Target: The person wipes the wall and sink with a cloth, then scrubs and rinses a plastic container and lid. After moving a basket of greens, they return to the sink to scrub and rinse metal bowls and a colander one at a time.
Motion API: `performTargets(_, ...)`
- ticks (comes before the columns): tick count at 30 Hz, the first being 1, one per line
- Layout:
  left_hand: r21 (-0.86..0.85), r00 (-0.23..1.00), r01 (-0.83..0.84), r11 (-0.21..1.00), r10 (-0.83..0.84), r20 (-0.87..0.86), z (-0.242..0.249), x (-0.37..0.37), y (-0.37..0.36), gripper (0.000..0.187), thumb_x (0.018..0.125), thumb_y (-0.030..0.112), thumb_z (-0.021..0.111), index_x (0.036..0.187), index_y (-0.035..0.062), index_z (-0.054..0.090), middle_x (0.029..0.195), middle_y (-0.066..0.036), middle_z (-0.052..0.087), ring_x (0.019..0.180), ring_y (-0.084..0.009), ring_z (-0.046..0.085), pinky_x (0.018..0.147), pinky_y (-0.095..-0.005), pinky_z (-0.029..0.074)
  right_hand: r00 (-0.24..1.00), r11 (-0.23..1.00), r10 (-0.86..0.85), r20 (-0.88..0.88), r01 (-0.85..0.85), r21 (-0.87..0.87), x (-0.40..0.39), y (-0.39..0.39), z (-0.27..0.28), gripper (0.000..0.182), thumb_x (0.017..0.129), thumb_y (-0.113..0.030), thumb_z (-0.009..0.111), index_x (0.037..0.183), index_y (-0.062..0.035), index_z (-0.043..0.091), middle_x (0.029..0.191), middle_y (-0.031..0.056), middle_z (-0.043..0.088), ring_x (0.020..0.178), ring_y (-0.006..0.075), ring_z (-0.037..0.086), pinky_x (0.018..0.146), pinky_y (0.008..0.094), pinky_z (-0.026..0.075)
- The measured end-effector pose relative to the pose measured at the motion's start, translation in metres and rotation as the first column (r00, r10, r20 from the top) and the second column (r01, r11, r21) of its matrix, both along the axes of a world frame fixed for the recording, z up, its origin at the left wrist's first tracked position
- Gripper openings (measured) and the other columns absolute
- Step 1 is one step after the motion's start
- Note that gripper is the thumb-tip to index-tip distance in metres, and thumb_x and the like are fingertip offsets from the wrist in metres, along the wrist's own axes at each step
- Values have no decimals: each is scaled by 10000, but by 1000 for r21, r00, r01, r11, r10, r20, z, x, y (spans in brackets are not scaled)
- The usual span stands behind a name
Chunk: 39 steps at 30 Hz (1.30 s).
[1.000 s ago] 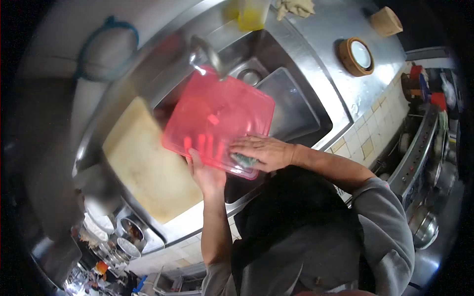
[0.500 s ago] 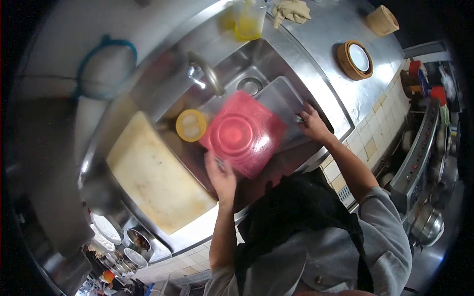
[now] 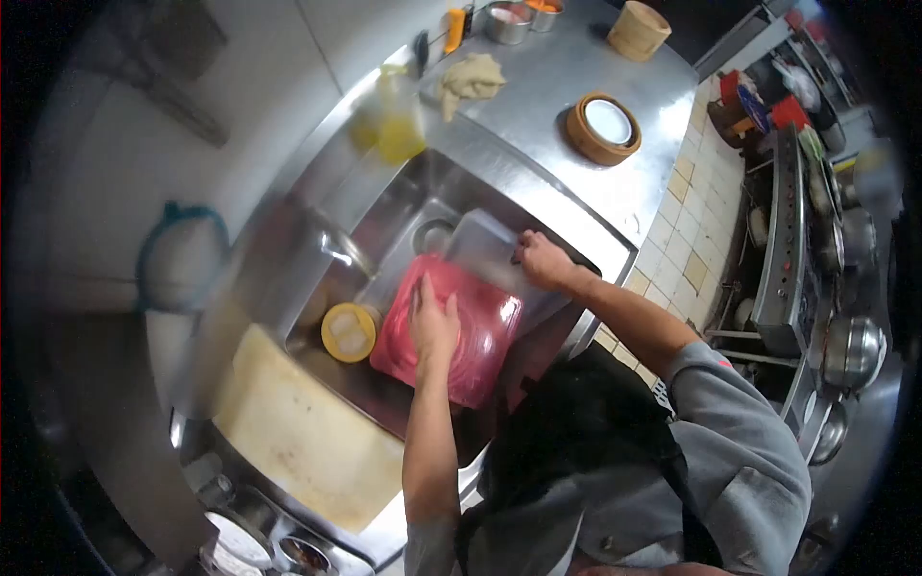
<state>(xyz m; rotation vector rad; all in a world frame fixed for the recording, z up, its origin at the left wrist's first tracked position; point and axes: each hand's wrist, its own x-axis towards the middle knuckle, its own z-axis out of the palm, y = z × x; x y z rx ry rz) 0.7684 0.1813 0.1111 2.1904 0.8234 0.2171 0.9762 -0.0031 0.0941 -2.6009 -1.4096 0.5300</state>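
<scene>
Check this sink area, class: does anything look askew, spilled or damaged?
Slightly: the pale cloth lies crumpled on the metal counter, and the board beside the sink bears dark, stain-like marks. No clear spill or breakage shows.

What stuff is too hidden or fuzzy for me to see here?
Head view:
What the right hand might hold: hidden by its curled fingers.
What's under the red plastic piece: covered by it.
Dark-filled bowl: cut off by the bottom edge.
Yellowish container: blurred, contents unclear.
</scene>
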Motion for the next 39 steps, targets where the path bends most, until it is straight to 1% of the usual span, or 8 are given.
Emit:
performTargets(5,6,971,237,972,-237,-35,3,90,22,887,832,72,732,1583,76,259,1492,-274,467,1391,-415,455,1113,-458,435,974,990,114,-194,-95,102,-45,-3,33,267,863,-106,633,1106,-34,717,1326,216,590,1220,384,573,1046,439,507)
performTargets(11,8,875,463,886,-456,-164,-13,127,45,371,847,40,666,1212,107,667,1209,-135,666,1148,-375,627,956,-459,519,932,952,196,-304,-106,288,-63,-36,61,433,879,-159,663,1287,-26,606,1344,217,589,1247,381,576,1051,434,500)
performTargets(15,267,907,301,915,-361,215,63,109,44,145,888,170,702,838,71,608,1122,-135,683,996,-395,653,872,-465,532,910,905,73,-408,111,411,-57,-64,113,465,889,-69,674,1340,-33,567,1267,200,626,1182,350,617,1018,426,512)
performTargets(19,341,775,160,926,-332,538,116,70,29,188,907,171,698,909,51,553,1100,-168,673,988,-393,657,898,-455,531,730,744,-145,-668,525,413,-53,-81,142,383,961,-36,603,1341,-10,566,1173,143,690,1072,229,660,930,348,529)
performTargets(21,331,754,118,936,-302,584,140,43,21,196,914,167,694,1000,38,575,1100,-186,666,987,-383,662,908,-448,530,796,785,-100,-597,432,445,-48,-72,156,365,954,-26,609,1315,7,578,1131,149,697,1049,222,663,921,344,520)
performTargets(27,-146,781,-323,935,351,516,177,-57,-21,395,971,81,531,1359,37,470,1238,-171,593,1090,-292,643,948,-431,521,893,747,19,-449,286,601,-51,-5,146,364,951,-40,622,1308,16,569,1179,170,670,1083,232,656,931,326,509)
performTargets(30,-806,578,-288,517,765,284,164,-92,-35,511,1015,182,541,1477,112,334,1317,-191,544,1150,-347,623,958,-506,536,831,738,99,-548,308,601,-68,47,151,465,976,-177,639,1391,-8,514,1397,238,531,1252,344,570,1017,418,487)
performTargets(39,-943,318,-281,176,944,81,98,-130,-16,443,1013,196,565,1416,67,434,1271,-224,588,1165,-364,621,927,-477,556,768,625,640,-31,-497,602,-173,88,94,456,974,-343,624,1378,-141,569,1365,170,512,1285,334,484,1087,560,359)
